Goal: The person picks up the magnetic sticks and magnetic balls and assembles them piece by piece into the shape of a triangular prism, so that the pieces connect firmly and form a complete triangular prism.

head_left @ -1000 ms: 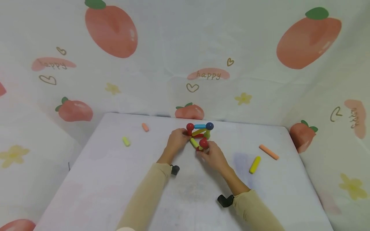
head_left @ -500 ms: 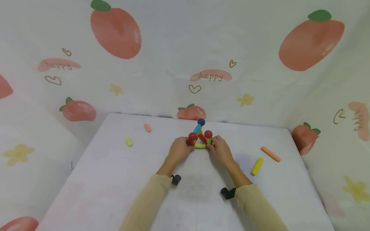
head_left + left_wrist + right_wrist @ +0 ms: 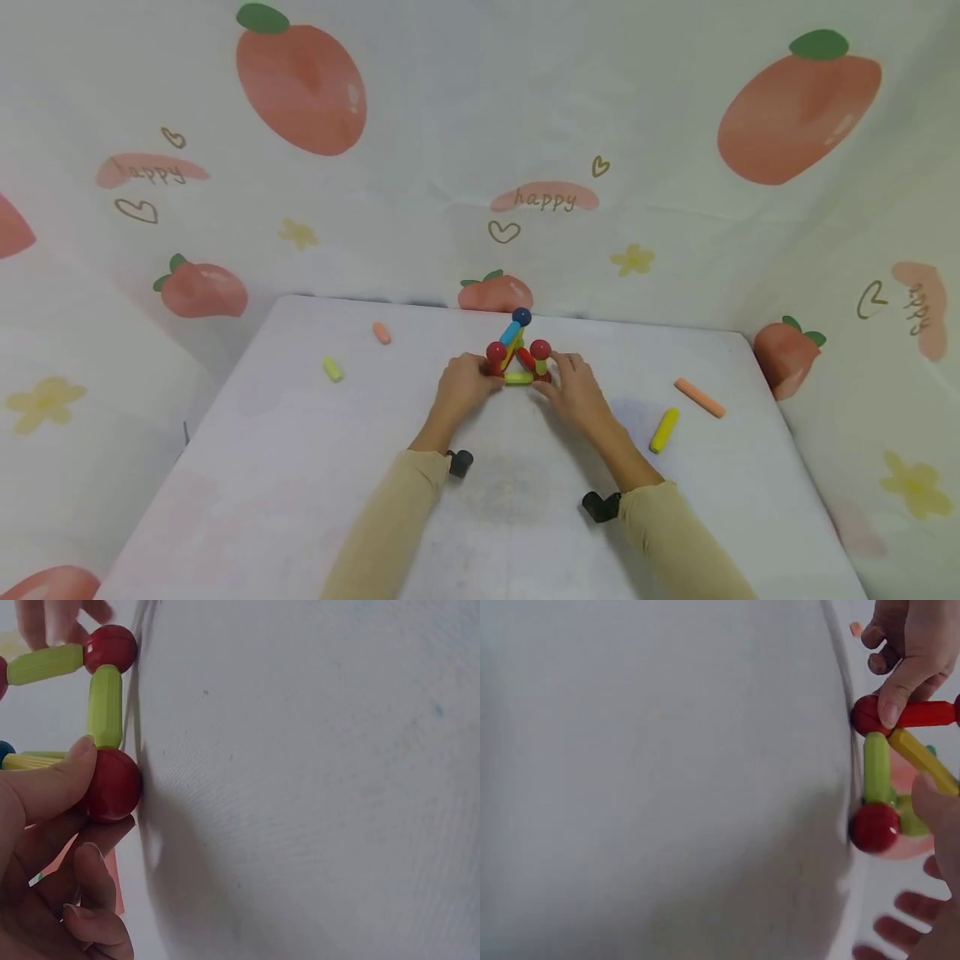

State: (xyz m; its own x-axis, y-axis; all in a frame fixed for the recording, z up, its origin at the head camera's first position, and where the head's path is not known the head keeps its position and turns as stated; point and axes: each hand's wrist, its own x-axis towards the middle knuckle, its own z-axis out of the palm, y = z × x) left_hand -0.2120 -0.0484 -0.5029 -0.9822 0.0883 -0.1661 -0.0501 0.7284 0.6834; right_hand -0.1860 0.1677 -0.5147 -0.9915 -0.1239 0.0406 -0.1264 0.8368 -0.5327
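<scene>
A small frame of magnetic rods and balls stands near the table's back edge, between both hands. My left hand (image 3: 463, 388) pinches the red ball (image 3: 114, 784) at its front-left bottom corner, thumb on top and fingers behind. A light green rod (image 3: 517, 378) runs from there to the front-right bottom ball (image 3: 874, 827). Around that ball my right hand (image 3: 581, 392) is spread, its thumb and fingers apart in the right wrist view. Upright rods carry two upper red balls. A light blue rod (image 3: 512, 334) slants back from the left one to a dark blue ball (image 3: 522, 317).
Loose on the white table (image 3: 300, 500) lie an orange rod (image 3: 700, 397) and a yellow rod (image 3: 664, 431) at the right. A short orange rod (image 3: 382, 332) and a light green rod (image 3: 332, 369) lie at the left. A patterned cloth (image 3: 420, 167) hangs behind.
The frame has turned so that a light green side faces the front, and the left hand has come nearer. Since half a second ago, the right fingers have loosened at the front-right ball.
</scene>
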